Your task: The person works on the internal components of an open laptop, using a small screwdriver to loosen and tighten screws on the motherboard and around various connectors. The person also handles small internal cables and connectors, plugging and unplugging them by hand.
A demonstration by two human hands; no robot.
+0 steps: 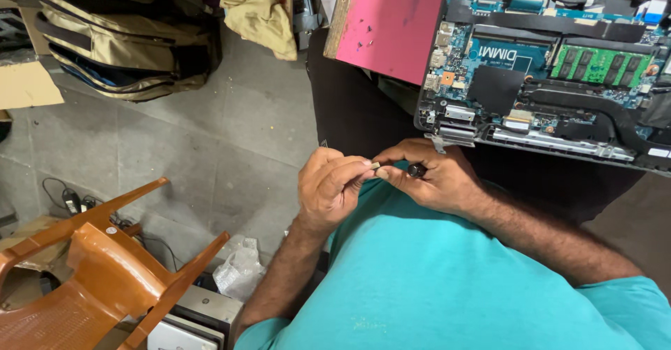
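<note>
Pinching a tiny tan piece [375, 165] between both hands: left hand [328, 186] fingers pressed on its left end, right hand [437, 179] curled around a dark tool [416, 170] just right of it.

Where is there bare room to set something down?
The pink board is mostly bare beside the open laptop, apart from a few screws. The grey floor is free between the bag and the orange chair. The laptop itself is crowded.

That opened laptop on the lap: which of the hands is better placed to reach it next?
Probably the right hand: it lies just below the opened laptop edge, holding a dark tool. The left hand sits farther off, pinching a small part.
</note>
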